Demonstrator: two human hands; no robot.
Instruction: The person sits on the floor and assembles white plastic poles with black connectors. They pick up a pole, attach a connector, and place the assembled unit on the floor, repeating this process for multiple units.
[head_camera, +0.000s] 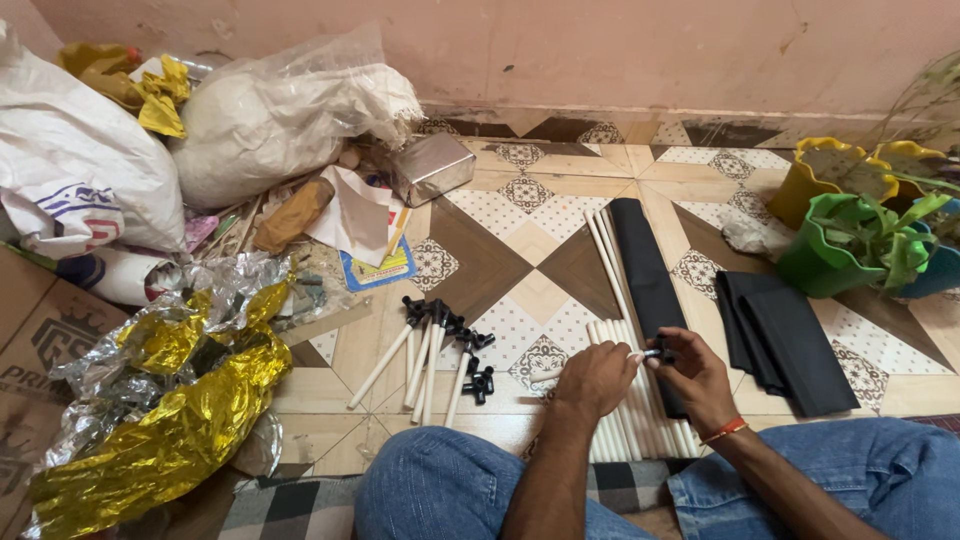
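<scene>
My left hand (592, 378) grips the end of a white rod (548, 377) that lies low over the floor. My right hand (697, 375) pinches a small black plastic connector (661, 353) right at the rod's tip, between both hands. Under the hands lies a bundle of several white rods (622, 425). To the left, several white rods with black connectors on their ends (425, 345) lie fanned on the tiles, with loose black connectors (478, 378) beside them. An orange band sits on my right wrist.
A rolled black fabric (645, 270) and folded black cloth (785, 340) lie to the right. Green and yellow plant pots (850, 225) stand far right. Crumpled gold and silver foil (175, 400), white sacks (80, 170), a cardboard box and clutter fill the left. My jeans-clad knees are at the bottom.
</scene>
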